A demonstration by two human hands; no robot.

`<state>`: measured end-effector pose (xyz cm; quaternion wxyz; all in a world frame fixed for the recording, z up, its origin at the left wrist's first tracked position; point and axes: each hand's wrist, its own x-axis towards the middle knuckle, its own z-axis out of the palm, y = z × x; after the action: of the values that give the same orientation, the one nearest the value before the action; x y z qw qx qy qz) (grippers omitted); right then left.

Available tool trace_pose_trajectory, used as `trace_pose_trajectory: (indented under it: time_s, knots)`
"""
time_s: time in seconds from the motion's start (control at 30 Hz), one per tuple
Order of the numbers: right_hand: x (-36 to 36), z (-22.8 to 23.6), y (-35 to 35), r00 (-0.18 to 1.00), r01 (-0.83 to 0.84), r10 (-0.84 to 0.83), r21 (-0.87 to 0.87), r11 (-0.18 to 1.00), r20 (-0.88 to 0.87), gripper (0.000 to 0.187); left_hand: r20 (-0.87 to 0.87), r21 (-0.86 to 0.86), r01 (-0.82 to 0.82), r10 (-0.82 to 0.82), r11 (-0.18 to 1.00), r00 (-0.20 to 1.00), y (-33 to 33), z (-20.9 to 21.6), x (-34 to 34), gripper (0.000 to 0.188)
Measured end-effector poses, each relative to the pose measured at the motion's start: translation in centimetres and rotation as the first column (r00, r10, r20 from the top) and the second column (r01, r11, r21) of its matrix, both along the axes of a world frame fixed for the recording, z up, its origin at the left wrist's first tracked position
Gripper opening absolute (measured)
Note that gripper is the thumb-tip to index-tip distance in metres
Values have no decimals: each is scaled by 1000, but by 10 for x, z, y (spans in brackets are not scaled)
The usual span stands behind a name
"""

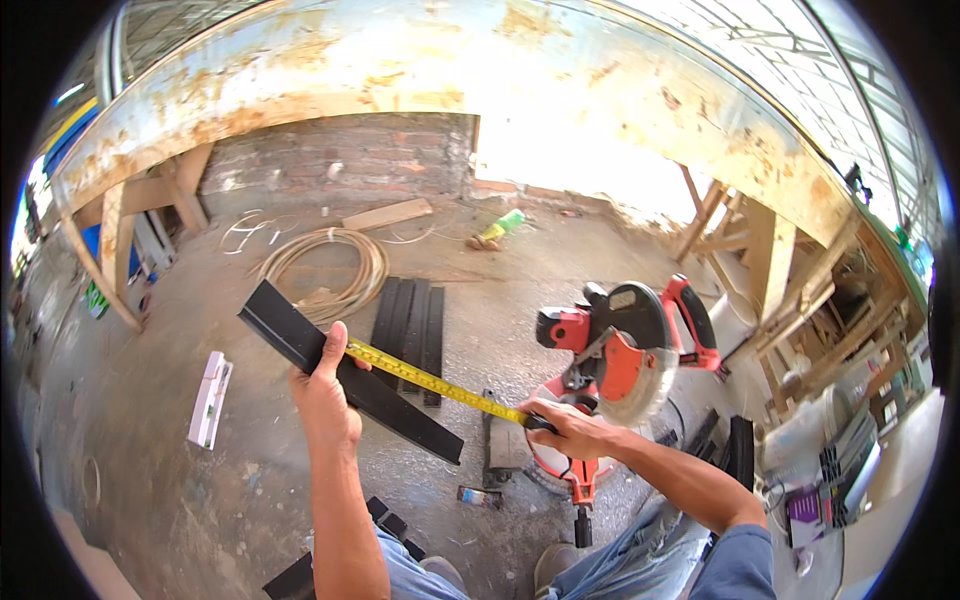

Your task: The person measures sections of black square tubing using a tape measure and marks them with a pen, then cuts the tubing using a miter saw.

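Observation:
My left hand point(328, 390) is closed around a black strip point(405, 418), a long flat profile held tilted above the floor. Its thumb lies close to the free end of a yellow tape measure blade point(430, 381). That blade runs pulled out to the black case, which my right hand point(565, 428) grips in front of the saw. Behind the blade, several black strips point(408, 330) of similar look lie side by side on the floor. A red and black mitre saw point(625, 345) stands just right of my right hand.
A coil of pale hose point(330, 262) lies at the back left, near a wooden board point(388, 214) and a green bottle point(505, 222). A long white box point(210, 400) rests on the left. Dark offcuts point(390, 520) lie by my feet. Overhead spans a stained workbench point(300, 60).

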<state>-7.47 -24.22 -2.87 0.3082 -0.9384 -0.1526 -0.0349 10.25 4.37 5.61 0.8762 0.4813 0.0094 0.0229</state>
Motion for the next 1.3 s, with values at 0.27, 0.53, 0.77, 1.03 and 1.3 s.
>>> trace_pose_trajectory:
  time_s: [0.27,0.53,0.77,1.03,1.3]
  knots:
    - [-4,51,20,910,288,-161,306,907,-381,36,38,-112,227,-224,967,974,-33,-13,-11,59]
    - [3,74,50,957,92,-29,205,974,-289,38,37,-184,305,-304,934,952,-37,-17,-26,72]
    - [2,70,50,943,114,-55,164,980,-330,39,40,-298,368,-374,881,927,-30,-8,-27,77]
    - [5,79,51,975,69,-55,63,996,-215,41,47,-395,355,-368,847,929,-26,-5,-24,76]
    - [-3,111,44,991,124,-132,-163,979,-36,46,134,-503,197,-149,842,980,24,-4,1,74]
